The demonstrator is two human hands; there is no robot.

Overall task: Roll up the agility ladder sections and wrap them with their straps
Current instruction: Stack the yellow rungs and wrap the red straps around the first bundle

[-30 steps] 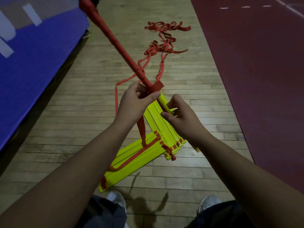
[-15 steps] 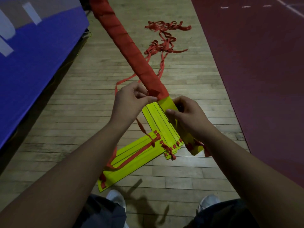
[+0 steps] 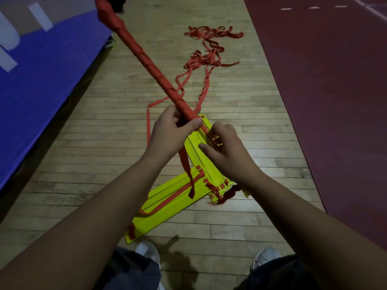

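I hold a long bundle of yellow ladder rungs wound in red strap [image 3: 146,61], slanting up and away to the left. My left hand [image 3: 169,135] grips it where the red wrapping ends. My right hand [image 3: 224,151] holds the bare yellow end just below, fingers curled round it. A loose strap tail [image 3: 186,164] hangs down from between my hands. Two more stacks of yellow rungs [image 3: 167,201] lie crossed on the floor under my hands. A tangle of loose red strap [image 3: 207,49] lies farther off on the wood.
A blue padded mat [image 3: 41,76] runs along the left. Dark red court flooring [image 3: 335,101] borders the wooden strip on the right. My two shoes [image 3: 146,252] stand at the bottom edge, close to the floor stacks.
The bundle has turned in my hands from its broad face to its narrow edge. The strap tail now hangs straight down, and my right hand has shifted slightly up the yellow end.
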